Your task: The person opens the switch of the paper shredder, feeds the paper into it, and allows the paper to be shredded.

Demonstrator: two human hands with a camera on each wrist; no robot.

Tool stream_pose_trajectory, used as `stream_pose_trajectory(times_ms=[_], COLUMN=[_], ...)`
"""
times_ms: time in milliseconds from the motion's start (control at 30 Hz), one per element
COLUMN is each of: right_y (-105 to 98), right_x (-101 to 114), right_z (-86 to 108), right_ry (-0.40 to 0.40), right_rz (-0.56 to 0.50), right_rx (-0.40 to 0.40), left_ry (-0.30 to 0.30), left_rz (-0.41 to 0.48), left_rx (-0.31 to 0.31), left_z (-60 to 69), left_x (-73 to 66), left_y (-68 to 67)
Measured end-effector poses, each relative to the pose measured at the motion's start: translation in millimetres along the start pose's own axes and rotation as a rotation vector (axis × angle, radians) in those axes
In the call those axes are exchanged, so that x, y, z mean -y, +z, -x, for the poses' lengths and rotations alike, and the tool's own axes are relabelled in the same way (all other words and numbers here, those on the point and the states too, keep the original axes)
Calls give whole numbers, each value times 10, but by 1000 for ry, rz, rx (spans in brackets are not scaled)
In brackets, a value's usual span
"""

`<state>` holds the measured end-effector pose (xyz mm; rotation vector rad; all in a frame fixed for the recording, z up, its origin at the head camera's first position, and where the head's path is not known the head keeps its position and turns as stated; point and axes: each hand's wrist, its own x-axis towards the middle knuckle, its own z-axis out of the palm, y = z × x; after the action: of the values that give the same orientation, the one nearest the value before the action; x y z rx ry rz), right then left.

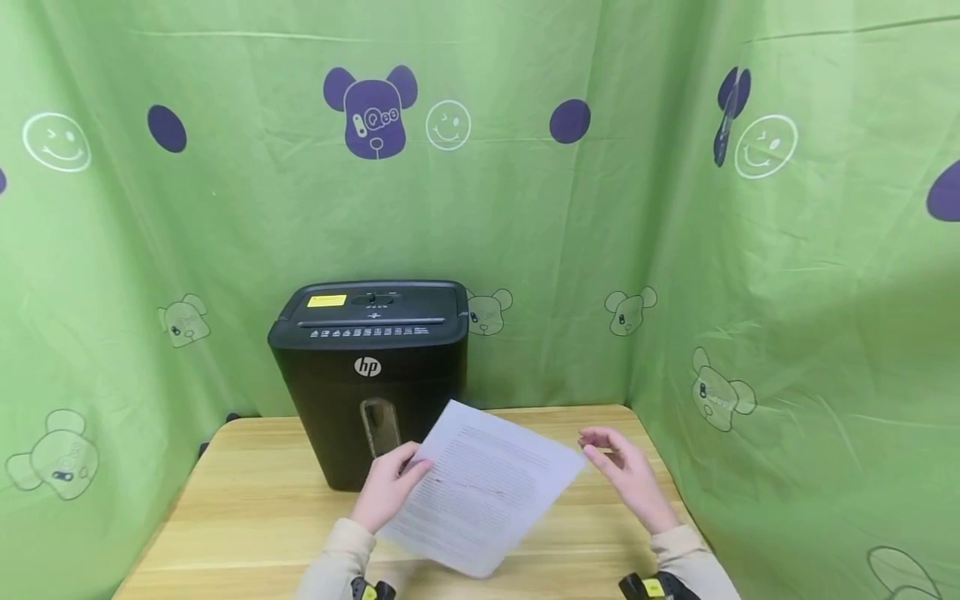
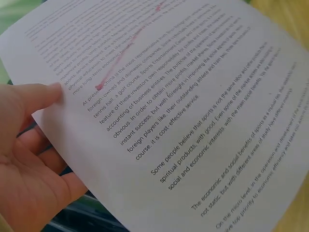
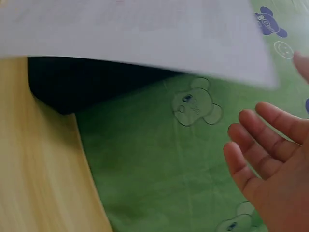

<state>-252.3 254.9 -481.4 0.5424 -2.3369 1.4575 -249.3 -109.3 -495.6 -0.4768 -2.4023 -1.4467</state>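
Note:
A printed sheet of paper with a thin red pen mark hangs tilted above the table in the head view. My left hand pinches its left edge, thumb on the printed face and fingers behind, as the left wrist view shows of the paper. Off the sheet's right corner is my right hand, fingers loosely bent and apart from the paper. In the right wrist view that hand holds nothing. Behind the sheet stands a black HP paper shredder, its feed slot on top; the paper covers part of its front.
The wooden table carries the shredder at its back left. Green curtains with bear and smiley prints enclose the back and both sides. A dark object shows at the table's back left edge.

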Motion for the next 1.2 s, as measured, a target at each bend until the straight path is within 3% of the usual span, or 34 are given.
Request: stream_pose_trajectory(times_ms=[267,533,633,767,900,1200], right_y=[265,498,494,456,438,362], right_x=[-75,227,467,733,795,1183], right_z=[-15,-158,-234,-383,-578,-1051], right_ry=[-63,26,-10,-103,-187,-344], right_rz=[-166,-33,-18,1,29,83], right_rx=[143,68,43,52,57,113], left_ry=[-68,-134,-138,-108,-53,91], left_rz=[113,234,241,204,130,-197], left_rx=[-64,-107,-129,-174,-205,-199], left_z=[-20,-40,-42,-67,-133,-352], left_x=[-81,-212,-279,-417,-618,-1032], left_y=[-148,-295,-388,-564,-779,-1366])
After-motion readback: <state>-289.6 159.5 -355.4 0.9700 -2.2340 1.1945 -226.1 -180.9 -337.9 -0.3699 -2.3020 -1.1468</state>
